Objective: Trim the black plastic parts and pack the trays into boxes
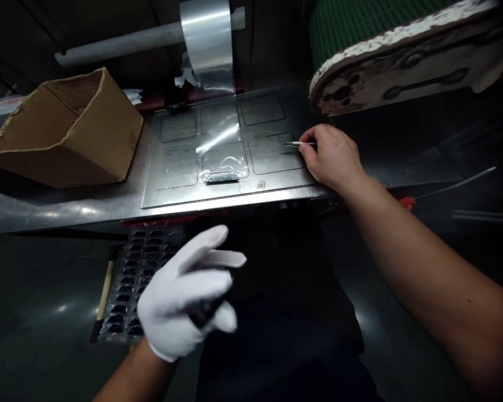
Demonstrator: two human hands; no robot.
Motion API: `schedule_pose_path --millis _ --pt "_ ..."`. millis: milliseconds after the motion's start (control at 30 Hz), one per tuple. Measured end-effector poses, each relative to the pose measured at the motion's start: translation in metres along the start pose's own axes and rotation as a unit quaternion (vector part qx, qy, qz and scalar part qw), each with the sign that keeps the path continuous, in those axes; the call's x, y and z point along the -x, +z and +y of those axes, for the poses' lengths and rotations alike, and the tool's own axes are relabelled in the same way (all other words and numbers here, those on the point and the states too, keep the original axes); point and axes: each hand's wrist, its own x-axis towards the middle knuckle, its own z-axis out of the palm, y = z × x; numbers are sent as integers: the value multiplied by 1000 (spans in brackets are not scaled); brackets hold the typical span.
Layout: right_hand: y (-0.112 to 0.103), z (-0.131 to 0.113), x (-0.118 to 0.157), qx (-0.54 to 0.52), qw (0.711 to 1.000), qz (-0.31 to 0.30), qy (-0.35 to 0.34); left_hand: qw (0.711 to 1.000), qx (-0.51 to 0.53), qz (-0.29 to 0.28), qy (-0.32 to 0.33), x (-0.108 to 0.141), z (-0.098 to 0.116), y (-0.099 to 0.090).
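Right hand [329, 151]: bare, at the plate's right edge. Grip: thumb and fingers pinched on a thin pale tool, its tip pointing left over an outlined panel. Tip contact with the surface: cannot tell.

Tool [297, 144]: slim, held near-level. Handling, as judged: a light pinch close to the tip and a low angle should give control without scoring the film or plate.

Left hand [184, 301]: white-gloved, in front of the bench, fingers spread and motion-blurred. A dark patch shows by the thumb; whether anything is gripped, cannot tell.

Piece [221, 177]: one, dark, on the plate near the front edge, at the film's lower end. Under or upon the film: cannot tell. Handling, as judged: best touched at the rim, with the gloved fingers, to avoid marks.

Film [207, 50]: clear strip, hanging from a tube [142, 42], lying across the plate. Handling, as judged: best smoothed flat, since wrinkles show near the piece.

Plate [180, 196]: panelled, flat on the bench [46, 212].

Tray [107, 336]: below bench level, at left, bearing rows of dark pieces [115, 319].

Box [96, 153]: cardboard, open, left of the plate.

Spool [360, 25]: green-wound, upper right.
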Motion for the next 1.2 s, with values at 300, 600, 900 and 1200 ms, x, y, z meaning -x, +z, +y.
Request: schedule_pose_path --millis 300,600,900,1200 --pt "-57 -114 87 -228 921 -274 -157 936 313 57 -147 14 -54 30" --pt "-34 -130 112 -244 907 -311 -147 926 322 45 -190 18 -57 47" --pt "-32 -125 118 -234 901 -327 -163 933 289 29 -212 21 -60 47" --pt "-34 -121 118 -242 895 -326 -186 921 294 40 -252 21 -58 51"
